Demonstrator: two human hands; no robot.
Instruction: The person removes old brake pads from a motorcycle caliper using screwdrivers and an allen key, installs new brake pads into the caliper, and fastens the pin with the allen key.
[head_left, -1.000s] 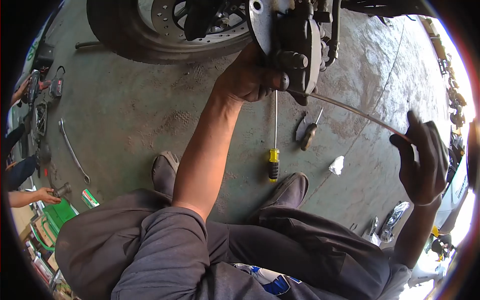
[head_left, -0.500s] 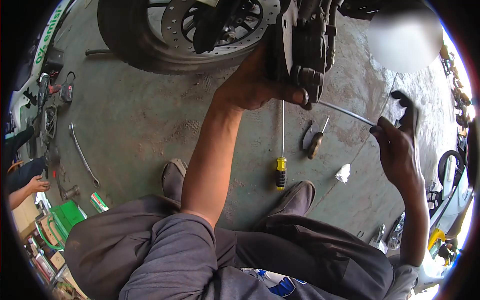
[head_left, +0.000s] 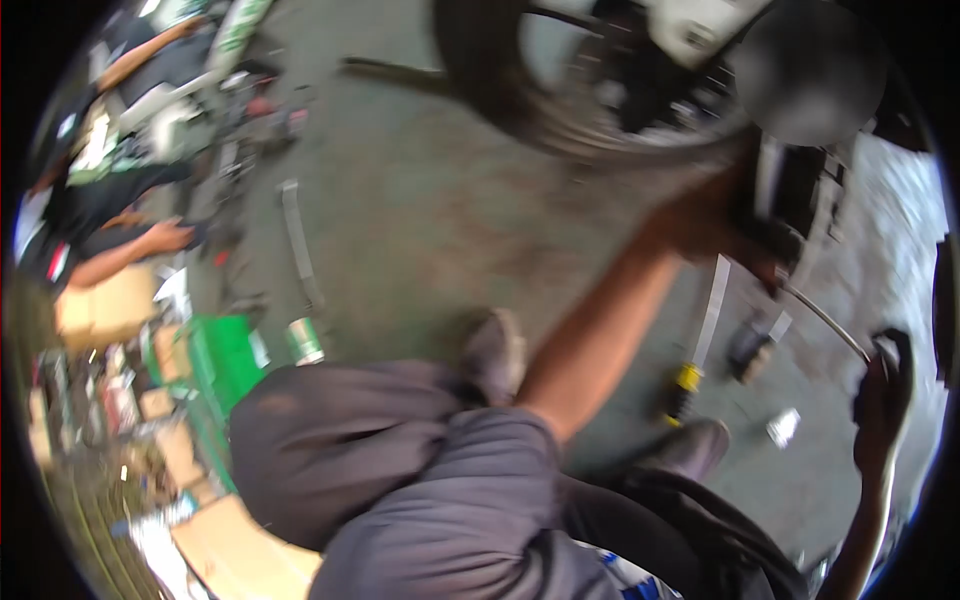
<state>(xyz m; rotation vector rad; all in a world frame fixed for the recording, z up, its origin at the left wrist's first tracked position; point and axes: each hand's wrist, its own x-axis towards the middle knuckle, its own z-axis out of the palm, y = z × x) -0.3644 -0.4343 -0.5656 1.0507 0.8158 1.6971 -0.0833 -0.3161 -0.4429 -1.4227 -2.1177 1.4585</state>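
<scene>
A brake caliper (head_left: 800,195) hangs beside the motorcycle wheel (head_left: 480,85), in the upper right. My left hand (head_left: 710,228) is closed around its near side, and motion smears the fingers. From the caliper's lower end a thin metal rod (head_left: 828,320) slopes down to the right. My right hand (head_left: 880,405) is closed on the rod's outer end, where any handle is hidden. Below the caliper, a yellow-and-black screwdriver (head_left: 684,388) lies on the floor. To its right are a short dark-handled screwdriver (head_left: 757,360) and a crumpled white scrap (head_left: 783,427).
A long wrench (head_left: 297,240) lies on the floor to the left. A green box (head_left: 228,365) and a cardboard sheet (head_left: 245,550) stand among clutter at the lower left. Another person's hand (head_left: 168,236) shows at the far left. My shoe (head_left: 690,450) is close to the yellow screwdriver.
The view has swung left and blurred, so wheel, caliper and tools appear farther right. More of the clutter and the other person shows. Both my hands keep their holds.
</scene>
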